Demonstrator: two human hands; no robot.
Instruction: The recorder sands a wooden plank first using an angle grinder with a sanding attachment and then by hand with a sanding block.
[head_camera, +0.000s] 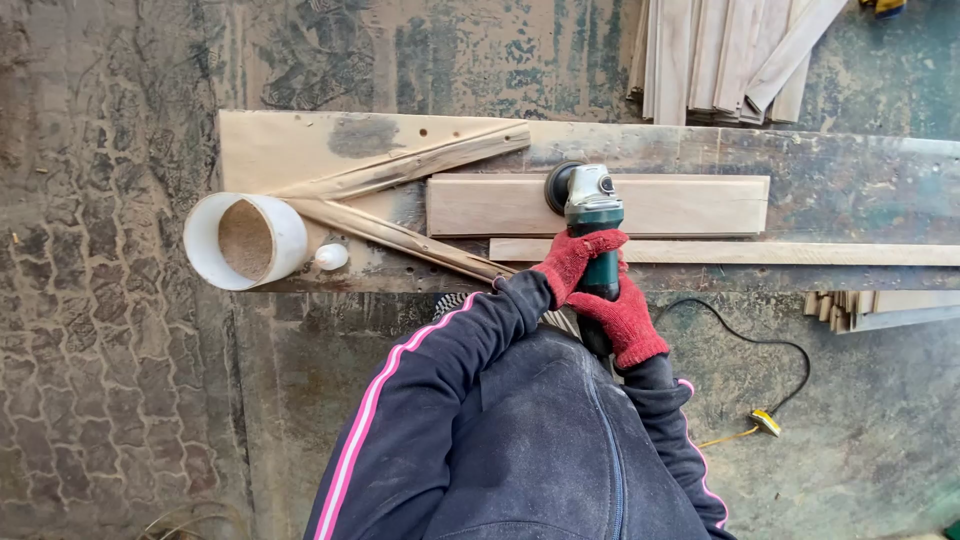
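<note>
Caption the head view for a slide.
Both red-gloved hands, left and right, grip a green angle grinder on a wooden plank.

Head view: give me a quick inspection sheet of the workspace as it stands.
Surface: worn board bench, dusty.
Job's things: green grinder, disc end on a flat plank; long strip beside it.
Clutter: white pipe section, small white knob, two rough sticks.
Hands: left hand and right hand, red gloves, both wrapped round the grinder.
Cables: black cord looping on the floor to a yellow plug.
Surroundings: plank stack behind, offcuts right, stained floor.
</note>
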